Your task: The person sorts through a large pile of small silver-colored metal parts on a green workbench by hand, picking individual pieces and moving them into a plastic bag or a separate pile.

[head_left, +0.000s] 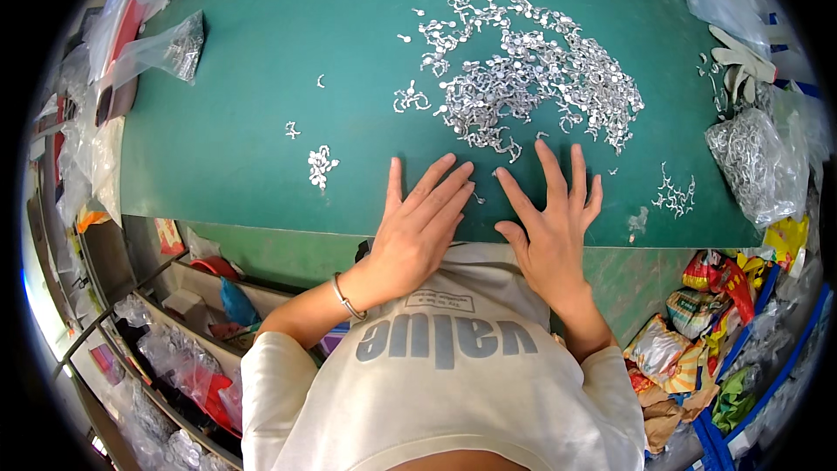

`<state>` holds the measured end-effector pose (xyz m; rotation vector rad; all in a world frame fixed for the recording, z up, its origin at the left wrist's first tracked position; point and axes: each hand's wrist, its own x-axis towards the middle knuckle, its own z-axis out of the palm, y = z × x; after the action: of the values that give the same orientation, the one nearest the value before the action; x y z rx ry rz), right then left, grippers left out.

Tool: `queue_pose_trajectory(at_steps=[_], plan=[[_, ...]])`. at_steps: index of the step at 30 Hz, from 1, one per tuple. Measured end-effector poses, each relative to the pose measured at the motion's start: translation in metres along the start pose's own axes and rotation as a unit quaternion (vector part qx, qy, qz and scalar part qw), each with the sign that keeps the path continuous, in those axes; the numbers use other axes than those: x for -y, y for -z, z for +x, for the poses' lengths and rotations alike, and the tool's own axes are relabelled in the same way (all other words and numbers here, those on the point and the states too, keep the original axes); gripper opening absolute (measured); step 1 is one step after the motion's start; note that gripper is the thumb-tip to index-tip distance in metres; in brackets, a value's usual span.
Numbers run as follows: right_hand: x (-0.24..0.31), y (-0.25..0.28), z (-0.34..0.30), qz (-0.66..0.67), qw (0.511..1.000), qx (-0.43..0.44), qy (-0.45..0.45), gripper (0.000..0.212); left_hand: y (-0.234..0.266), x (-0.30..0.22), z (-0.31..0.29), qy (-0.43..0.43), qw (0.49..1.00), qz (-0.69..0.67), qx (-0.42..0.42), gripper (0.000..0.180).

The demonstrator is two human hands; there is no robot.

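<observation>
My left hand (418, 231) lies at the near edge of the green tabletop, fingers stretched out, a metal bangle on its wrist. My right hand (555, 231) is beside it with fingers spread, thumb and index apart. Neither hand visibly holds anything. A large heap of small silvery metal pieces (514, 87), some hooked and some with round heads, lies just beyond the fingertips. One small loose piece (478, 198) sits between the two hands; its shape is hard to make out. Another piece (541, 135) is right at a right fingertip.
Left of my hands lies a small cluster of round-headed pieces (321, 166); curved pieces (675, 194) lie at right. A filled clear bag (757, 161) and a white glove (741, 61) rest on the right edge. Another bag of pieces (181, 48) is at far left.
</observation>
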<state>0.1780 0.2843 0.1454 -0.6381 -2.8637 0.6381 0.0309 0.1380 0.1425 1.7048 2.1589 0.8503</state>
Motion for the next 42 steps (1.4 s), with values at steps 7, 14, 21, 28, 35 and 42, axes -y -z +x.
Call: queue_pose_trajectory(at_steps=[7,14,21,28,35,42], plan=[[0.016,-0.009,-0.002,0.027,0.997,0.05,0.058,0.058,0.004,0.007,-0.004,0.053,0.995,-0.009,-0.083,0.038],[0.002,-0.006,-0.002,0.027,0.996,0.02,0.084,0.057,0.006,0.011,-0.011,0.059,0.993,-0.036,-0.093,0.038],[0.0,0.003,-0.002,0.022,0.998,0.033,0.059,0.053,-0.009,0.001,0.006,-0.041,0.994,-0.083,-0.056,0.035],[-0.012,0.014,0.014,-0.003,0.999,-0.044,-0.01,0.043,-0.002,0.019,-0.002,-0.028,0.996,-0.052,-0.073,0.028],[-0.023,0.016,0.006,-0.04,0.998,-0.049,-0.025,0.041,0.019,0.039,-0.029,0.094,0.966,0.11,-0.212,0.025],[-0.02,0.011,0.013,-0.067,0.997,-0.027,-0.019,0.045,0.004,0.005,0.011,0.047,0.988,0.02,-0.145,0.028]])
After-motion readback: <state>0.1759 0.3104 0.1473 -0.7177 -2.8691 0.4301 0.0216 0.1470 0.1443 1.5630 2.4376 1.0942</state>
